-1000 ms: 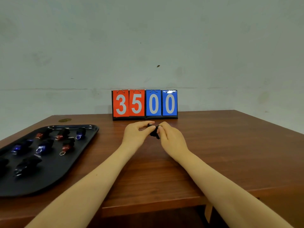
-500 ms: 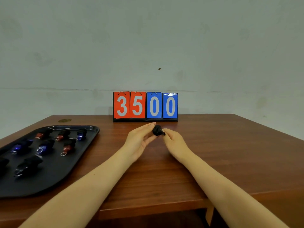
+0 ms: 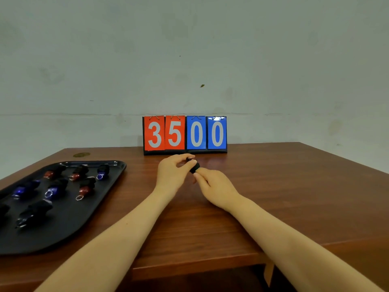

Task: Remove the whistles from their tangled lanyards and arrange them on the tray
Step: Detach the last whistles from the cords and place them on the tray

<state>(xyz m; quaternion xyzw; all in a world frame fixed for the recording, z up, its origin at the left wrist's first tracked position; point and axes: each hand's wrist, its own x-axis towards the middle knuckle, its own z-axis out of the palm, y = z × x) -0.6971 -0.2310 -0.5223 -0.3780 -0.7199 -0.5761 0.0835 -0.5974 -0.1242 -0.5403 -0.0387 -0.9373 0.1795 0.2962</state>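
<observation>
Brown wood of the table point(image 3: 273, 197) lay under my hands, just in front of the scoreboard point(image 3: 185, 134) that read 3500 against the pale wall. My left hand point(image 3: 171, 175) pinched a small black whistle point(image 3: 193, 165) between thumb and curled fingers, and my right hand point(image 3: 214, 187) gripped the same piece from the near side with its fingertips point(image 3: 196, 175); both held it just above the wood. I could not tell whether any lanyard still clung to it, the thing being so small. Left of the scoreboard and nearer to me sat the black tray point(image 3: 90, 218), carrying the whistles point(image 3: 84, 189) already laid out in rows, red, blue and black ones apart from each other, several with a silver ring at the end
</observation>
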